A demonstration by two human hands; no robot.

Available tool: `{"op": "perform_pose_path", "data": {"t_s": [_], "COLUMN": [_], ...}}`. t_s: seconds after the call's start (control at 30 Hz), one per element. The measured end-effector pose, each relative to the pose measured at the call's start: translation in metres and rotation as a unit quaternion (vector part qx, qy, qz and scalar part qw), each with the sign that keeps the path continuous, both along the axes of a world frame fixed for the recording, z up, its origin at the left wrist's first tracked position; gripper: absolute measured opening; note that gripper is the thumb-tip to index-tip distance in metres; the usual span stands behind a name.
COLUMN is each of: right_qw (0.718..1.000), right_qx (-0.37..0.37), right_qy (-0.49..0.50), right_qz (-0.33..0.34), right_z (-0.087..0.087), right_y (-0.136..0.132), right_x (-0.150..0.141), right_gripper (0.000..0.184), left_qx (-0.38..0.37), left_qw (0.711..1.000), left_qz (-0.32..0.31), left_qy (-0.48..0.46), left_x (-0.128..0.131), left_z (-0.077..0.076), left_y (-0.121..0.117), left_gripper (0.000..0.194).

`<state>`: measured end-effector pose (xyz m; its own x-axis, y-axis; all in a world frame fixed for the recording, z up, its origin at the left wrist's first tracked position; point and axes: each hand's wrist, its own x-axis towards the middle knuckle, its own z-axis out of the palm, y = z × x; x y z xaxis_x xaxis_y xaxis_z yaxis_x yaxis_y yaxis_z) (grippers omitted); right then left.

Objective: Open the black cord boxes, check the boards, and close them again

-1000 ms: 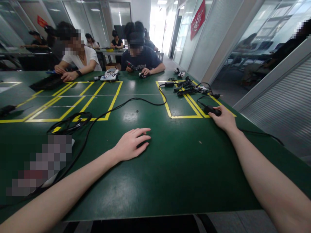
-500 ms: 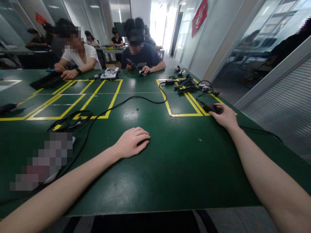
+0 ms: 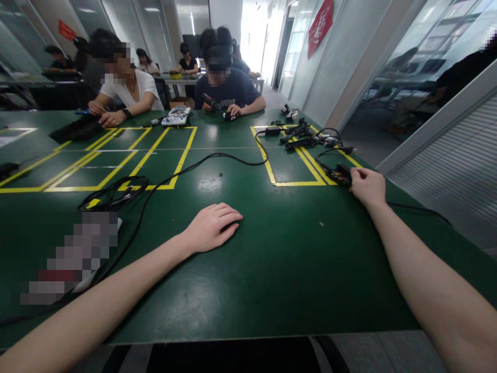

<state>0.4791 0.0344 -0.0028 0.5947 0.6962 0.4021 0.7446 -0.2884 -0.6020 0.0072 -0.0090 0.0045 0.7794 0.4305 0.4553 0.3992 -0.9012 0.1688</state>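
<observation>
Right hand [image 3: 367, 187] had its grip clamped on black device [image 3: 341, 176]; left hand [image 3: 213, 228] lay thumb-apart on surface [image 3: 264, 280]. Likely handling step; next needed steady hold.

Left forearm [image 3: 116, 295] and right forearm [image 3: 415, 264] bare, tapering to slim wrists [image 3: 187, 243]; left hand [image 3: 213, 228] and right hand [image 3: 368, 187] likewise bare.

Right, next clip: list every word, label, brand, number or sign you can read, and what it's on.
None can be read with certainty.
Red banner, upper right: pale characters, too blurred.
Small red banner, upper left: too small.
Dark shirt: chest lettering, blurred and partly covered.
Pixelated object, left: masked, nothing readable.
Black device at the right hand: coloured marks, too small to tell.
</observation>
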Motion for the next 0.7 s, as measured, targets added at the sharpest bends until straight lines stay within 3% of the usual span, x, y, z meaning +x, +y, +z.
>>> {"op": "perform_pose_path", "data": {"t_s": [0.2,0.43,0.7], "right_qw": [0.997,0.994,0.993], "right_qx": [0.017,0.03,0.042], "right_qy": [0.064,0.102,0.102], "right_qz": [-0.029,-0.005,-0.039], "right_z": [0.003,0.003,-0.005], "right_y": [-0.004,-0.004,0.002], "right_x": [-0.007,-0.009,0.003], "right_gripper": [0.039,0.034,0.039], "left_qx": [-0.003,0.0,-0.003], "left_qw": [1.0,1.0,1.0], "left_qz": [-0.001,0.0,0.0], "left_qy": [-0.006,0.0,0.001], "left_x": [-0.001,-0.001,-0.001], "left_z": [0.0,0.0,0.001], "left_y": [0.0,0.0,0.0], "left_gripper": [0.026,0.025,0.027]}}
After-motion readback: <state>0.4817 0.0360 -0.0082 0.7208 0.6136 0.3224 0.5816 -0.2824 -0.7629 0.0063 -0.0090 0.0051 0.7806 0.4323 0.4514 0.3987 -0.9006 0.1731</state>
